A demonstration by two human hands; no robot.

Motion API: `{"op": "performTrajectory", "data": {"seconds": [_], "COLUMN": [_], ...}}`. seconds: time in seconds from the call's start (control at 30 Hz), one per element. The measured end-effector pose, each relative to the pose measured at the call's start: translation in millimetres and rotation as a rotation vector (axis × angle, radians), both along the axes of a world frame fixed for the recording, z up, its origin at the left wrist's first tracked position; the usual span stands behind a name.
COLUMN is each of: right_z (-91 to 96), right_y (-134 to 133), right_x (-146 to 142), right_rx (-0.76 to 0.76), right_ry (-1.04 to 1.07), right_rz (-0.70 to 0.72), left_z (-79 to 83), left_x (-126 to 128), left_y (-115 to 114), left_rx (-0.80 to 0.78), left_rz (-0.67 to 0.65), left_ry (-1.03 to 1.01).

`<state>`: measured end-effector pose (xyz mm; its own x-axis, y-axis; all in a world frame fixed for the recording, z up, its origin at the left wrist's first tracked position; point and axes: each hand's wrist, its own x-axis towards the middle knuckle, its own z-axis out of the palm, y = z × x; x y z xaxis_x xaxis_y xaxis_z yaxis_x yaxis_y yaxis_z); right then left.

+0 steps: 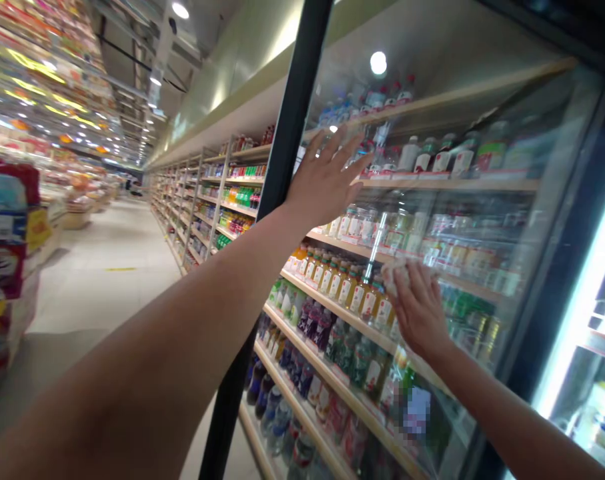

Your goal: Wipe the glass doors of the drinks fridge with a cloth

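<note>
A glass cooler door (462,233) with a dark frame (293,100) stands swung open in front of me. My left hand (327,175) is spread flat against the upper left of the pane, beside the frame, and holds nothing. Lower down and to the right, my right hand (419,308) presses a crumpled white cloth or tissue (393,275) to the glass. Its fingers lie over the cloth, covering part of it. Bottles on shelves show through the pane, mixed with reflections.
Beyond the door, long shelves of drinks (242,193) run along the wall. To the left is a pale floor aisle (127,267), with stacked packaged goods (7,233) at its far side. A bright cooler light strip (577,313) glows at the right.
</note>
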<state>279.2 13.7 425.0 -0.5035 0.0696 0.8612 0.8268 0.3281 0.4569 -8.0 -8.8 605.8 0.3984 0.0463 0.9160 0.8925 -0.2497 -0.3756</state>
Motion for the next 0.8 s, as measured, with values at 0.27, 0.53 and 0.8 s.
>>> {"op": "performTrajectory", "data": {"seconds": [0.27,0.53,0.8], "right_z": [37.6,58.2,-23.4], "right_y": [8,19,2], "right_x": [39,48,42], "right_rx": [0.047,0.017,0.029], "right_ry": [0.026,0.436,-0.199], "right_rz": [-0.025,0.043,0.051], "left_z": [2.2,1.6,1.1], "left_x": [1,4,6], "left_y": [-2,-9,-7], "left_rx": [0.008,0.008,-0.007], "left_rz": [0.021,0.034,0.056], "left_ry": [0.012,0.020,0.010]}}
